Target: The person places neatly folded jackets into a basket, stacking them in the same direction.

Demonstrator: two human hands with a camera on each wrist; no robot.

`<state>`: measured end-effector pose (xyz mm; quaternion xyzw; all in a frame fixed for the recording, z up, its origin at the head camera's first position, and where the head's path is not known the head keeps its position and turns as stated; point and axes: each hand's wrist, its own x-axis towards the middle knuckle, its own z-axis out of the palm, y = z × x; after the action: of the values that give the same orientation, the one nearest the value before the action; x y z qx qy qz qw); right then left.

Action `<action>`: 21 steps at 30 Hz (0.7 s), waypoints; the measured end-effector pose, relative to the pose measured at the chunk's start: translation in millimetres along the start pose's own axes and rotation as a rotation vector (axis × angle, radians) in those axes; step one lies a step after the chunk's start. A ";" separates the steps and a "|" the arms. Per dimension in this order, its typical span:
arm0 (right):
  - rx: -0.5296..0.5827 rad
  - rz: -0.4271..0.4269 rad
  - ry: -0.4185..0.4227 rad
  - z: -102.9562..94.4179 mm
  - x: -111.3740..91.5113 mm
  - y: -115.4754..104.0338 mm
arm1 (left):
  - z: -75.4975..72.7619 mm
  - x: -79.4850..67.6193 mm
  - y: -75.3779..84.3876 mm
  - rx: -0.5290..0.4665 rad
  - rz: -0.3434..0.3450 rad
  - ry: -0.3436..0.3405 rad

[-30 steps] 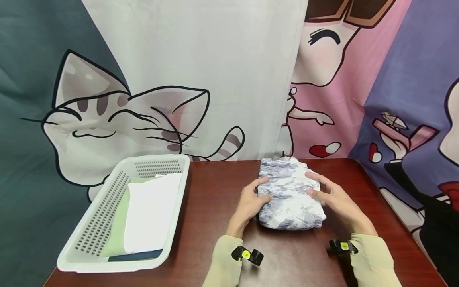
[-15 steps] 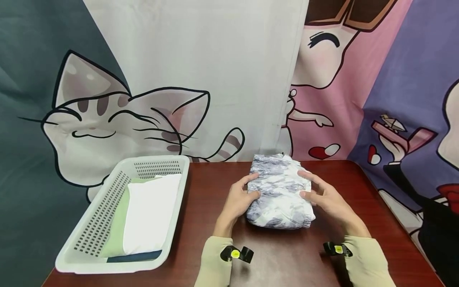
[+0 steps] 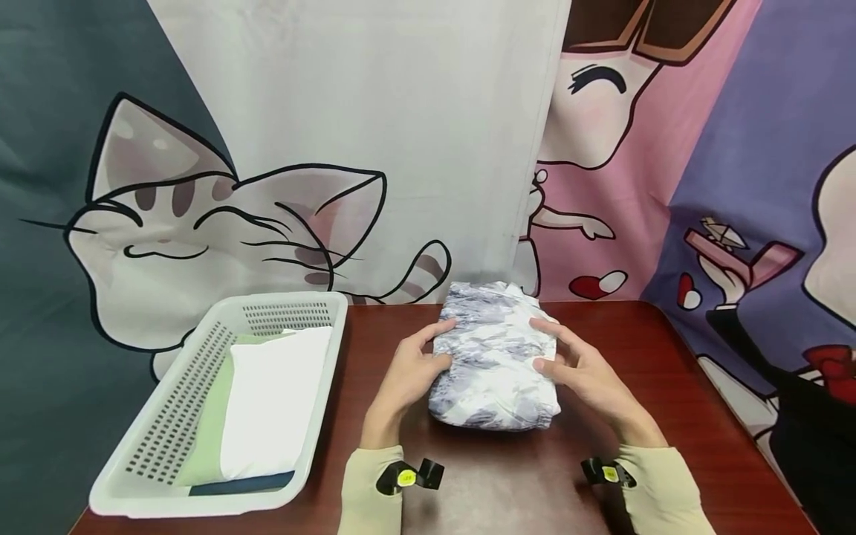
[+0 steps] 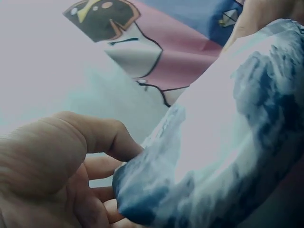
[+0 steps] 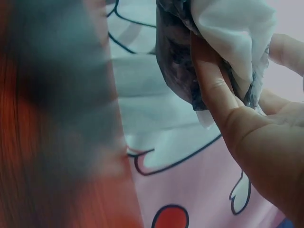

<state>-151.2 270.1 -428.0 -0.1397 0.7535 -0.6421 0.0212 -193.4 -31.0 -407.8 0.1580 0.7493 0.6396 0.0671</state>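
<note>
A folded garment (image 3: 495, 357), mottled white and grey-blue, is held between both hands over the table. My left hand (image 3: 409, 375) grips its left side; in the left wrist view the thumb lies on top and the other fingers reach under the edge. My right hand (image 3: 588, 375) holds the opposite side. In the right wrist view the right hand (image 5: 266, 137) pinches the layered edge of the garment (image 5: 232, 38), with digits on both sides of it. Some fingertips are hidden beneath the cloth.
A white plastic basket (image 3: 123, 475) with perforated walls stands on the left of the brown table (image 3: 669, 386). Inside lie a white folded cloth (image 3: 277, 401), a light green one (image 3: 207, 431) and a dark blue one (image 3: 244, 483). A cartoon-printed curtain (image 3: 401, 111) hangs behind the table.
Both hands have carried the garment leftward across the table, towards the basket. Their hold on its two sides looks the same. The head view has shifted slightly.
</note>
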 end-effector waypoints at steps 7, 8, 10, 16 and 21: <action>0.064 -0.011 0.006 19.2 7.8 -8.3 | -22.3 -7.6 11.0 -0.052 0.002 0.072; 0.079 -0.011 0.002 21.8 9.5 -10.0 | -25.2 -9.1 13.5 -0.055 0.005 0.084; 0.107 -0.012 -0.004 27.5 12.4 -14.0 | -30.8 -12.9 17.5 -0.050 0.000 0.105; 0.210 -0.028 -0.031 47.0 23.4 -26.4 | -48.9 -26.2 28.0 -0.009 -0.001 0.164; 0.281 -0.038 -0.077 65.0 34.9 -36.7 | -66.5 -40.7 38.5 0.048 -0.008 0.227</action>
<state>-164.2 194.2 -398.5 -0.1740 0.6519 -0.7359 0.0571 -169.3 -101.4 -362.7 0.0829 0.7678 0.6351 -0.0192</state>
